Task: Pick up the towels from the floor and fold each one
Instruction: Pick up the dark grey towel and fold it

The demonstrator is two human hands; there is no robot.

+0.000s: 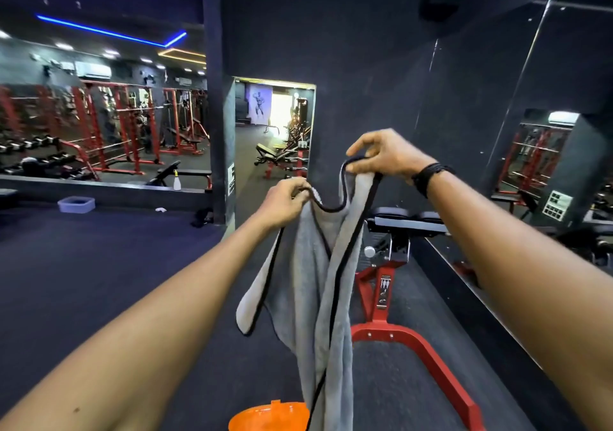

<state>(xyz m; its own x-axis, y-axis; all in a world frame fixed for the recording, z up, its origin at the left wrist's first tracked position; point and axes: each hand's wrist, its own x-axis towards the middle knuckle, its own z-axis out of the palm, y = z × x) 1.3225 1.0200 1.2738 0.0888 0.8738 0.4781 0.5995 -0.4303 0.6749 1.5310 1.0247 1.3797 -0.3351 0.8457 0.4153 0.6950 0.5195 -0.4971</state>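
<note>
Hanging at centre frame, the grey towel (331, 284) is off the floor, its black-trimmed top edge pinched by the left hand (285, 203) at nine o'clock and the right hand (389, 156) at two o'clock. Both sets of fingers curl round the hem, apparently to spread it for folding; the red bench (391, 284) stands behind.

From my feed I can't read a single word or number anywhere. The nearest candidate is a small sticker (384, 290) on the upright post of the red bench frame (411, 337): it carries little pictogram figures and marks, too small for me to make out. Left of that bench frame, on the edge of the dark pillar (229, 138), there is a black-and-white sign (231, 178) seen side-on, illegible. Right of the bench frame, a white panel with dark squares (557, 205) shows in the mirror; no lettering resolves on it.
</note>
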